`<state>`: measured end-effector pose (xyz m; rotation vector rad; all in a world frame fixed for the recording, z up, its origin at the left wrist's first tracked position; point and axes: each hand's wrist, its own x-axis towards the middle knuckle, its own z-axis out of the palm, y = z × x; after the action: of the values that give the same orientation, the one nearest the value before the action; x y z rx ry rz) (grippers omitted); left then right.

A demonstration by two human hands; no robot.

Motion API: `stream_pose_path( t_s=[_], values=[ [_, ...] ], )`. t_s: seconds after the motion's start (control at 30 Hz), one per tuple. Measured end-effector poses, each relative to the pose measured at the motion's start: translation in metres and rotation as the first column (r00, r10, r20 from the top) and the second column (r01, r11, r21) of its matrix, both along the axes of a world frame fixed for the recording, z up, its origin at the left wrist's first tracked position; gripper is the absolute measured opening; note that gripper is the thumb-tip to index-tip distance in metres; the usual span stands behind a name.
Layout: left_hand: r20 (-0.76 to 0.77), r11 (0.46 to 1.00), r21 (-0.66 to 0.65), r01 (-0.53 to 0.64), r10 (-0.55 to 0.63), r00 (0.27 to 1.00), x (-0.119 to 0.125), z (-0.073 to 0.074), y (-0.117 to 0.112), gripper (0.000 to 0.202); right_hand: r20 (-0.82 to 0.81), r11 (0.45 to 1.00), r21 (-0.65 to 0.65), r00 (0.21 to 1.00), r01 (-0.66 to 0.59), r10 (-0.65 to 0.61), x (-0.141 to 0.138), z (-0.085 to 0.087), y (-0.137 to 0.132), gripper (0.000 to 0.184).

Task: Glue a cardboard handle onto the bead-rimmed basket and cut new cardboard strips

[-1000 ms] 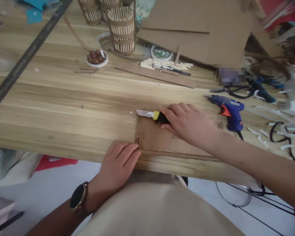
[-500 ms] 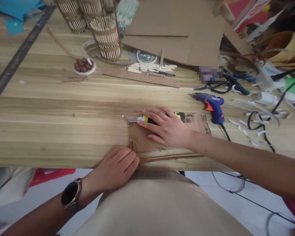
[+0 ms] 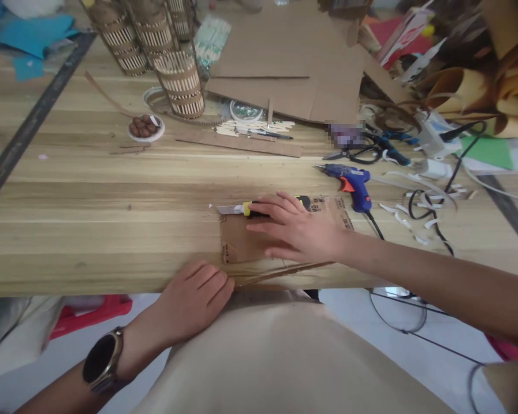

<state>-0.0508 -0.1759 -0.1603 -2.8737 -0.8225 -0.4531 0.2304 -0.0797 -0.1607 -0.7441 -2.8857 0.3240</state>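
Note:
A brown cardboard piece (image 3: 237,241) lies at the wooden table's front edge (image 3: 90,276). My right hand (image 3: 300,233) lies flat on it with the fingers stretched out. Its index finger rests on a yellow-and-black utility knife (image 3: 237,209), which lies along the cardboard's far edge with its blade out to the left. My left hand (image 3: 190,299), a watch on its wrist, rests flat on the table's edge with its fingertips at the cardboard's near left corner. A large tan cardboard sheet (image 3: 276,356) covers my lap below.
A blue glue gun (image 3: 349,178) lies right of the cardboard, with scissors (image 3: 362,150) and white strips behind it. At the back stand stick-covered cylinders (image 3: 179,86), a small dish of brown pieces (image 3: 145,127), loose sticks (image 3: 259,125) and big cardboard sheets (image 3: 293,75). A black bar (image 3: 30,126) crosses the left side.
My right hand gripped the knife a second ago; now its fingers are spread flat and the knife lies on the table. My left hand has slid back a little toward the table's edge.

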Motion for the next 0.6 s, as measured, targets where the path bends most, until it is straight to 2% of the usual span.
stream_pose_path(
  t_s=[0.1, 0.2, 0.3, 0.4, 0.47, 0.53, 0.6],
  values=[
    [0.009, 0.999, -0.042, 0.026, -0.025, 1.0, 0.005, 0.001, 0.004, 0.019, 0.066, 0.996, -0.085, 0.998, -0.005, 0.011, 0.016, 0.0, -0.007, 0.058],
    [0.034, 0.988, -0.146, 0.054, -0.05, 0.998, 0.0, 0.015, 0.011, 0.019, 0.069, 0.994, -0.103, 0.997, -0.039, 0.046, 0.025, -0.009, -0.01, 0.054],
    [0.085, 0.97, -0.243, -0.017, 0.039, 0.996, -0.018, 0.039, 0.02, 0.024, 0.038, 0.994, -0.097, 0.998, -0.039, 0.043, 0.028, -0.016, -0.009, 0.054],
    [0.221, 0.936, -0.341, -0.088, 0.171, 0.96, -0.039, 0.06, 0.03, 0.02, 0.038, 0.994, -0.103, 0.998, -0.036, 0.04, 0.026, -0.017, -0.008, 0.054],
    [0.285, 0.856, -0.462, -0.233, 0.392, 0.875, -0.044, 0.066, 0.036, 0.017, 0.038, 0.995, -0.093, 0.998, -0.037, 0.04, 0.022, -0.016, -0.005, 0.054],
    [0.303, 0.705, -0.628, -0.331, 0.613, 0.73, -0.037, 0.064, 0.041, 0.021, 0.032, 0.997, -0.073, 0.999, -0.038, 0.041, 0.013, -0.016, 0.001, 0.054],
    [0.291, 0.552, -0.793, -0.256, 0.713, 0.638, -0.021, 0.058, 0.046, 0.029, 0.027, 0.998, -0.055, 0.999, -0.027, 0.028, 0.003, -0.015, 0.01, 0.054]
  ],
)
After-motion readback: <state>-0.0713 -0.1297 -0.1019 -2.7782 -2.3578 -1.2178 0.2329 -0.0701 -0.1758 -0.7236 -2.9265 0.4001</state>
